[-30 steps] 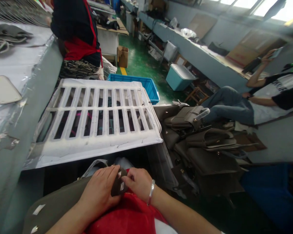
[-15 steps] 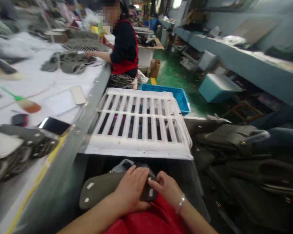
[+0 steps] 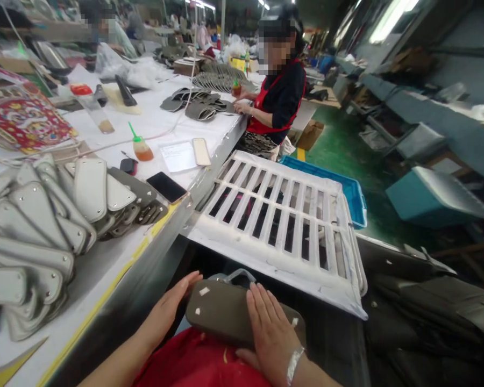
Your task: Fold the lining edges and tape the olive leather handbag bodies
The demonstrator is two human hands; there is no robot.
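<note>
An olive bag [image 3: 221,312] rests against my red apron, its long flat panel facing up with small white pieces near the ends. Flat across its right half lies my right hand [image 3: 272,328], fingers stretched over the panel and thumb at the near edge, gripping it. My left hand [image 3: 177,295] is at the bag's left end, fingers stretched out with their tips beside the corner; whether they touch it I cannot tell. A clear plastic loop [image 3: 240,275] sticks up behind the bag. The underside of the bag is hidden.
A white slatted rack [image 3: 274,269] stands ahead, with a blue crate [image 3: 358,201] behind it. Grey-white padded pieces [image 3: 32,215] heap on the left table beside a phone [image 3: 167,186] and glue bottle [image 3: 143,150]. A co-worker [image 3: 280,97] sits beyond. Dark bags [image 3: 447,306] lie right.
My left hand has moved off the panel to the bag's left end. My right hand has gone from pinching near the right end to lying across the panel. The view has turned left.
</note>
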